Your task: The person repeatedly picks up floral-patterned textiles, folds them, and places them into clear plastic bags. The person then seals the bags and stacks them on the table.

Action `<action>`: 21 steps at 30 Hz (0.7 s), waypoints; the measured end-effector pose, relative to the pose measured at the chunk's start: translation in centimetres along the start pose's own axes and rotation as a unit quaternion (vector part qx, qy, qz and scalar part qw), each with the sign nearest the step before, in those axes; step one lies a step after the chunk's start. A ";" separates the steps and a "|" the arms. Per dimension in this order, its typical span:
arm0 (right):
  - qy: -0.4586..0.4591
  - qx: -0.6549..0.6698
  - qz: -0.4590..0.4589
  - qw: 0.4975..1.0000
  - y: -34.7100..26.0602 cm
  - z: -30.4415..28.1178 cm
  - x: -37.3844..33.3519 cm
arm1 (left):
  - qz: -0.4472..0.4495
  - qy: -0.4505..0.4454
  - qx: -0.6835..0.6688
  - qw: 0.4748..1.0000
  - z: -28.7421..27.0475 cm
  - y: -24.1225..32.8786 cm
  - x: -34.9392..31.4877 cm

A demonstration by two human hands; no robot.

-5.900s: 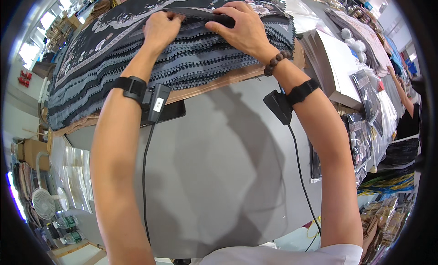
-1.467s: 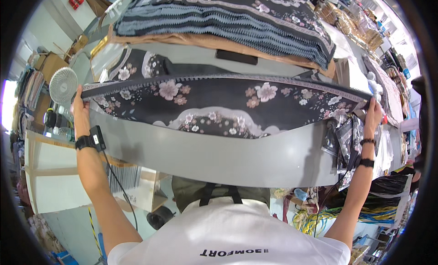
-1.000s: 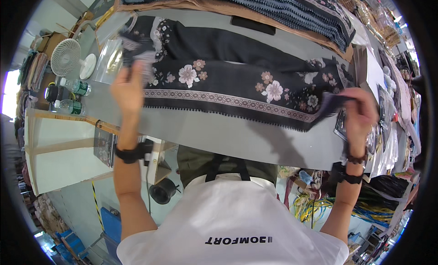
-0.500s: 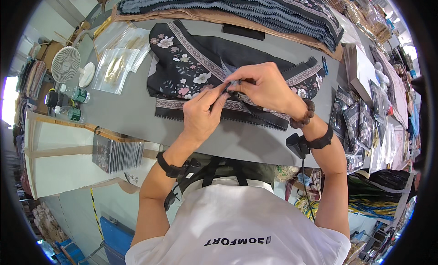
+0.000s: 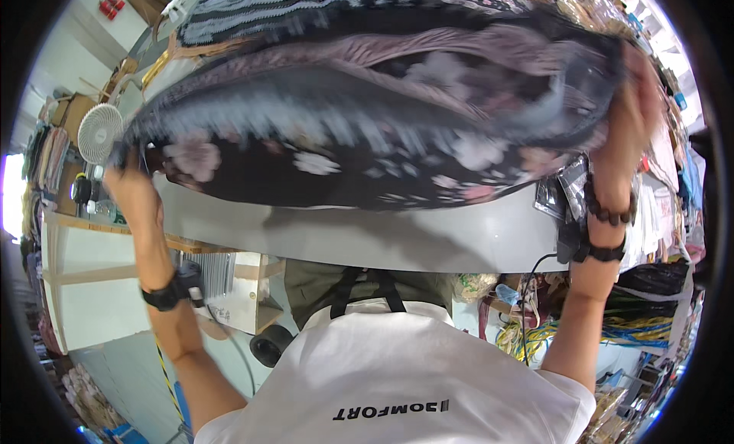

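Observation:
A black floral scarf [image 5: 313,180] with a patterned border and toothed edges hangs stretched in the air between my hands, sagging in folds and smeared by motion. My left hand [image 5: 134,188] grips its left end, fingers partly hidden by the cloth. At the far right, my right hand [image 5: 633,107] is closed on the other end and blurred. Beneath the scarf lies the grey table [image 5: 367,241], with the cloth's shadow falling on it.
Behind the scarf rises a stack of folded dark cloths [image 5: 260,19]. A white fan [image 5: 99,134] stands at the left. Packed pieces in clear bags [image 5: 562,188] lie by my right wrist. Below the table edge at left is a white box [image 5: 99,283].
My hands have moved from close together at the middle to far apart. The scarf, earlier lying folded on the table, is now lifted and spread between them.

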State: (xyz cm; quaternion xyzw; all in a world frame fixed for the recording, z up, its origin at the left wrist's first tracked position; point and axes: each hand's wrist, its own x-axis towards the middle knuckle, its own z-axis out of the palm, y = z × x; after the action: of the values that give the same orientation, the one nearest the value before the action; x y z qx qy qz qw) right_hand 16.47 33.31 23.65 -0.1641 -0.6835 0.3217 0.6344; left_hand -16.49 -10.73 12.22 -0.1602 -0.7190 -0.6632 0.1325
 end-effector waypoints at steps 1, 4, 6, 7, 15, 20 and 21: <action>-0.056 0.019 -0.007 0.998 -0.1 0.7 0.6 | 0.078 -0.043 0.310 0.947 0.8 0.9 2.2; 0.096 0.170 0.104 0.975 -2.1 -0.4 4.2 | -0.006 -0.068 0.002 0.998 0.2 7.7 8.0; 0.074 0.209 0.006 0.975 -2.7 -1.4 5.3 | 0.117 0.029 -0.130 0.984 0.0 11.5 9.0; 0.080 0.112 -0.041 0.990 -1.7 -0.7 6.3 | 0.147 0.020 -0.179 0.973 0.8 12.0 9.1; 0.051 -0.180 -0.087 0.979 8.5 3.3 15.9 | 0.060 -0.126 -0.174 0.975 11.8 8.9 15.1; 0.036 0.107 -0.153 0.982 5.0 -6.5 15.0 | 0.365 0.029 0.048 0.929 5.2 11.4 11.9; 0.071 0.071 -0.166 0.981 4.8 -7.9 12.8 | 0.434 0.105 0.264 0.855 2.9 11.7 10.5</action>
State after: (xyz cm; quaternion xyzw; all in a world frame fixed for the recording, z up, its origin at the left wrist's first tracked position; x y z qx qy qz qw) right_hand 21.50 46.79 30.21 -0.0254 -0.6300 0.2476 0.7356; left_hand -21.24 -6.47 26.87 -0.3443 -0.7060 -0.3368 0.5193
